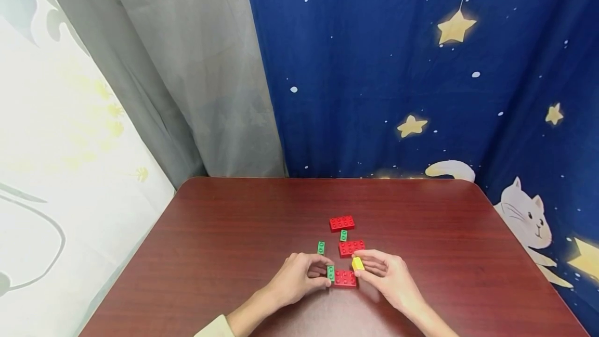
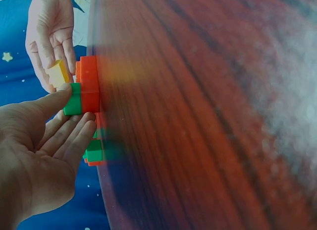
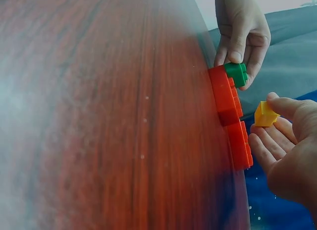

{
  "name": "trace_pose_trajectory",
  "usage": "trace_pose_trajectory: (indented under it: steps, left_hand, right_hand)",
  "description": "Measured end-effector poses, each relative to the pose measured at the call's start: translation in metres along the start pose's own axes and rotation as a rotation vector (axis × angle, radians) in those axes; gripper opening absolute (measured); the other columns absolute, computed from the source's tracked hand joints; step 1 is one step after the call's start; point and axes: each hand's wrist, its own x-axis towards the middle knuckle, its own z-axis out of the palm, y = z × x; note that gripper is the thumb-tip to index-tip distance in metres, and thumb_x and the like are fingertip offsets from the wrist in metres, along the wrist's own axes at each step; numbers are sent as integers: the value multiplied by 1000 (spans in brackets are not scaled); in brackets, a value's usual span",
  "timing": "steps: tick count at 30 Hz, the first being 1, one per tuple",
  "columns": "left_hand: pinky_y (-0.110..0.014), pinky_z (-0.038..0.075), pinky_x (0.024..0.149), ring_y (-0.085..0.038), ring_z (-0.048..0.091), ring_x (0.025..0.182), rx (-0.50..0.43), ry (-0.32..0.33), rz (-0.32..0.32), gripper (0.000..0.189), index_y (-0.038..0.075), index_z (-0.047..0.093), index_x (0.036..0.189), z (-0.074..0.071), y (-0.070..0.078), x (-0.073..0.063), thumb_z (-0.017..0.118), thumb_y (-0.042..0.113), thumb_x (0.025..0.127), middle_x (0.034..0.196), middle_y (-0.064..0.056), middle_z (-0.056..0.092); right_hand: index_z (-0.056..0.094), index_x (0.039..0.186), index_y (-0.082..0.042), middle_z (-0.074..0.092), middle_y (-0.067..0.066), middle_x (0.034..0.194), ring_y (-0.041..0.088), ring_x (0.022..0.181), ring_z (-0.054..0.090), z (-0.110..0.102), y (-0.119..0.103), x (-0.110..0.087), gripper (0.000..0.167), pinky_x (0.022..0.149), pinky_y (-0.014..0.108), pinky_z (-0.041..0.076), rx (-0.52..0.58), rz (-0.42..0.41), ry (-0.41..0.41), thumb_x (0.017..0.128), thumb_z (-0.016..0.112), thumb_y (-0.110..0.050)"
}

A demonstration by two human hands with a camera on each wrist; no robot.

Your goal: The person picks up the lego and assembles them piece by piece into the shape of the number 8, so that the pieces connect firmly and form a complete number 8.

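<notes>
Nearest the person, a red toy brick (image 1: 345,279) lies on the table with a small green brick (image 1: 330,273) on top of its left end. My left hand (image 1: 299,277) pinches this green brick between thumb and fingers, as the left wrist view also shows. A small yellow brick (image 3: 265,114) is held between the thumb and fingers of my right hand (image 1: 390,279). In the head view that yellow brick is near the red brick's right end; in the right wrist view it is raised off the table, apart from the red brick.
Behind the hands lie a second red brick (image 1: 351,248), a small green brick (image 1: 343,235) and another red brick (image 1: 341,223). One more green brick (image 1: 321,247) lies beyond the left fingers. The brown table (image 1: 234,222) backs onto curtains (image 1: 365,66).
</notes>
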Motion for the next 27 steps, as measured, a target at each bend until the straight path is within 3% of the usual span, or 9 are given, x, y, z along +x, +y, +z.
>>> trace_pose_trajectory:
  steps: [10,27]
  left_hand:
    - [-16,58,78,-3,74,91,-1,6,18,28,8,79,112,1,-2,0,89,9,87,99,6,79]
    - [-17,58,78,-8,76,92,-9,6,15,28,8,79,113,1,-1,-1,89,10,87,100,4,80]
  right_hand:
    - [74,123,1,77,18,118,25,108,75,3,2,-3,36,93,34,60,1,-79,-11,90,85,-7]
    - [74,120,1,78,13,113,21,101,76,9,8,-5,39,92,38,61,-24,-78,-7,86,89,-7]
